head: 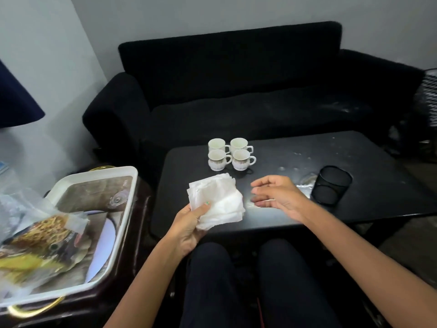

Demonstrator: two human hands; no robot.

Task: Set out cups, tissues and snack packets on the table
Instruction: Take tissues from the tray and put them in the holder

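Note:
Several white cups [230, 154] with handles stand in a square group at the back left of the black table [354, 157]. My left hand [189, 223] grips a stack of white tissues [217, 200] by its near corner, above the table's front left part. My right hand [276, 194] hovers just right of the tissues with relaxed fingers, holding nothing. Snack packets [40, 247] lie in the white tray [123, 209] on my left.
A black mesh holder [331, 184] stands on the table to the right of my right hand. A black sofa [236, 91] runs behind the table. The tray rests on a dark side table [132, 268]. My knees sit below the table's front edge.

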